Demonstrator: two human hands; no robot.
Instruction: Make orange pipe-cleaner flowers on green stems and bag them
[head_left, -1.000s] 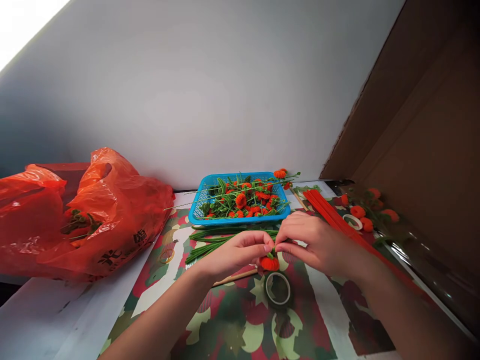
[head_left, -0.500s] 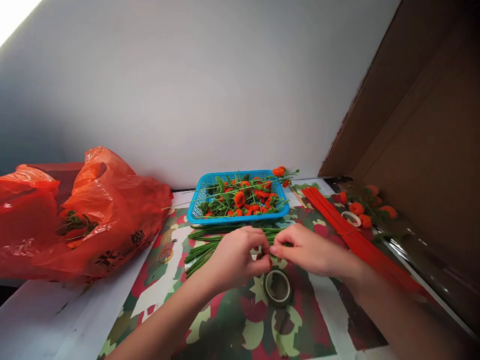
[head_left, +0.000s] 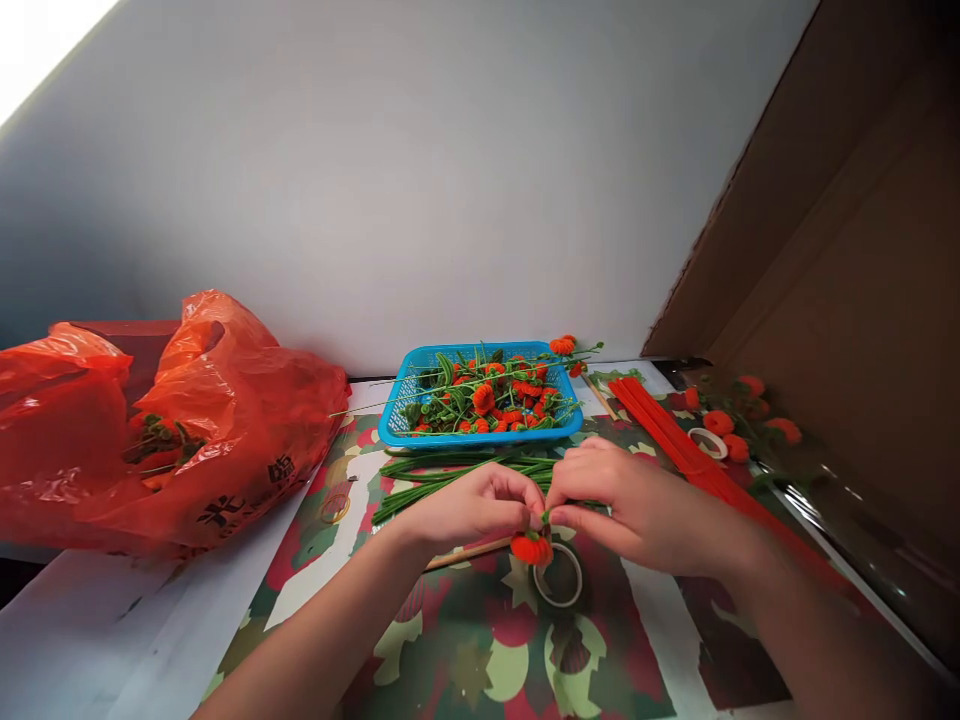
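Note:
Between my two hands hangs a small orange fuzzy flower (head_left: 531, 548), its head pointing down and its short green stem at my fingertips. My left hand (head_left: 480, 505) pinches at the stem from the left. From the right, my right hand (head_left: 619, 500) has its thumb and fingers closed on the same stem, touching or nearly touching the left fingertips. Just below the flower lies a roll of dark green tape (head_left: 559, 602), partly covered by it. Behind my hands are green pipe cleaner stems (head_left: 420, 490), partly hidden by them.
A blue basket (head_left: 480, 440) of orange flowers and green leaves stands at the back. An orange plastic bag (head_left: 247, 440) sits left. Red pipe cleaners (head_left: 660, 430), a white tape roll (head_left: 709, 443) and more orange flowers (head_left: 718, 422) lie right. A wooden stick (head_left: 469, 552) lies below my left hand.
The flower, mostly hidden by my fingers before, now shows hanging head down. My left hand has turned and closed in on the stem, and the wooden stick has come into view.

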